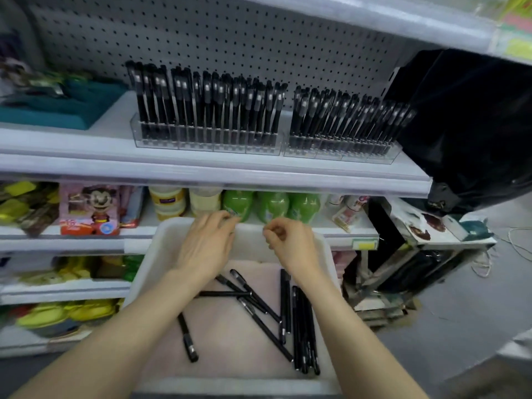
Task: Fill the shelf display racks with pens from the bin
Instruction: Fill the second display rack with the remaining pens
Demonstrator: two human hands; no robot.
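Observation:
A white bin stands in front of me below the shelf, with several black pens lying loose on its pinkish floor. My left hand hovers over the bin's far end, fingers loosely curled, holding nothing I can see. My right hand is beside it with fingers curled in, and I see no pen in it. On the shelf above, two clear display racks, the left rack and the right rack, hold dense rows of upright black pens.
A black bag hangs at the shelf's right end. Teal folded cloth lies on the shelf to the left. Green bottles and packaged goods fill the lower shelves behind the bin. A pegboard backs the shelf.

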